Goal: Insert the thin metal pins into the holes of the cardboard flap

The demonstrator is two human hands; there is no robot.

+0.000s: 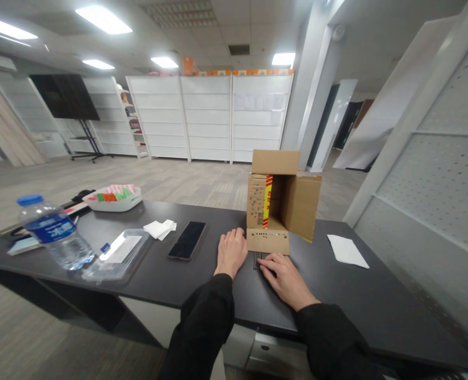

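Note:
On the dark table lie several small, thin, dark rods, side by side in front of a cardboard box; their exact kind is too small to tell. My right hand rests just to their right, thumb and index finger brought together at the right end of the row. My left hand lies on the table beside the box's left front corner, its fingers curled in and the tips hidden. The open cardboard box lies on its side with its mouth towards me. Its front flap comes down onto the table.
Left of my hands are a black phone, white tissues, a clear plastic case and a leaning water bottle. A white basket stands behind them. On the right lies folded white paper, near a perforated panel.

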